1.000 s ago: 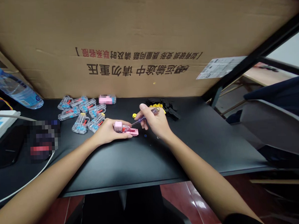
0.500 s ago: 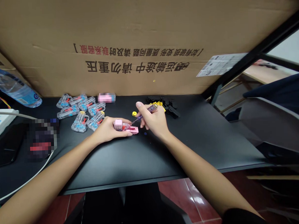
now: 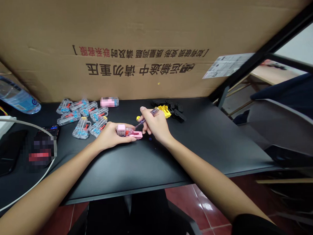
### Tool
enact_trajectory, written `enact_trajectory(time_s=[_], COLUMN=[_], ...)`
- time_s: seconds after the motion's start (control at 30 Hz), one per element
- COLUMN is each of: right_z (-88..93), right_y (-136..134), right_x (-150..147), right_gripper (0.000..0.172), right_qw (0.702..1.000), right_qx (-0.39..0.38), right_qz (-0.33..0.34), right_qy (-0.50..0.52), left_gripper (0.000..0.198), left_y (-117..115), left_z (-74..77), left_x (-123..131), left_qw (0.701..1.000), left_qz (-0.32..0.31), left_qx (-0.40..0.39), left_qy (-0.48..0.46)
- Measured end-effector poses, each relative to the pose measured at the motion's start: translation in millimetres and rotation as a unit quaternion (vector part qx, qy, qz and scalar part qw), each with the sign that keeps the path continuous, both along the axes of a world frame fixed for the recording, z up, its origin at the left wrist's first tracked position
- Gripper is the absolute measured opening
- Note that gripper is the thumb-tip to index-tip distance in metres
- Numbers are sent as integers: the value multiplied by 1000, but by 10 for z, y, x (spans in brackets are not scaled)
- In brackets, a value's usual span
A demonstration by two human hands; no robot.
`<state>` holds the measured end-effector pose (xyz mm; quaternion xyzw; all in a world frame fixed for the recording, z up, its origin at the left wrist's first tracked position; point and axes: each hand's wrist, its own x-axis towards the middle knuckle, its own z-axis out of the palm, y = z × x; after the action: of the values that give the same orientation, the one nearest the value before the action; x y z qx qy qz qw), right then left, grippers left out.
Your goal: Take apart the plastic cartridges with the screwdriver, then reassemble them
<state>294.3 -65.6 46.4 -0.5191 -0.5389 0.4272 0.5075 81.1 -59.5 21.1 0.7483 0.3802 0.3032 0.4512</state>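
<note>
My left hand (image 3: 111,135) is closed round a small clear-and-pink plastic toy (image 3: 136,134) with a red part inside, held just over the black table. In my right hand (image 3: 155,125) is a screwdriver (image 3: 146,118) with a see-through purplish handle, pinched like a pen. Its thin shaft points down and left, its tip at the toy; whether it sits in a screw is too small to tell. Beside my right hand lie yellow plastic parts (image 3: 164,112) and black plastic parts (image 3: 177,113). A little dark blue piece (image 3: 150,139) rests below the screwdriver.
Several clear toys with blue and red insides (image 3: 82,128) lie left of my hands, a pink one (image 3: 109,102) behind them. A water bottle (image 3: 15,96), white cable (image 3: 53,158) and dark phone (image 3: 10,153) are at the left. A cardboard sheet (image 3: 143,25) stands behind the table (image 3: 199,153).
The whole view has shifted slightly, so things appear a little further left. Both hands keep their hold, and the screwdriver stays at the toy.
</note>
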Motion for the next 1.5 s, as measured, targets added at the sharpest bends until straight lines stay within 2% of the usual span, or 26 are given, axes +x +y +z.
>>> enact_trajectory(time_s=[0.3,0.53,0.63,1.07,1.3,1.5], right_z=[-96,56,81,97,70,35], right_y=[93,-42,-86,-112,-64,-93], right_x=[37,17,14,-18,-11,-48], right_gripper=[47,51,53,54,53,55], right_qw=[998,997,996,997,999,999], right_qx=[-34,63,76,58,17,32], right_qz=[11,-34,-27,4,33,16], right_qy=[59,-6,-21,-52,-31,-29], left_gripper=[57,50,48,45,43,48], left_y=[5,52,68,58,64,85], left_z=[-47,-46,-26,-5,-29,-50], left_x=[-3,-9,-16,-20,-23,-30], left_qw=[1000,999,999,998,998,997], left_qz=[13,28,47,45,37,59], left_qx=[-10,11,25,44,54,45], left_qy=[5,-12,-10,-1,-1,1])
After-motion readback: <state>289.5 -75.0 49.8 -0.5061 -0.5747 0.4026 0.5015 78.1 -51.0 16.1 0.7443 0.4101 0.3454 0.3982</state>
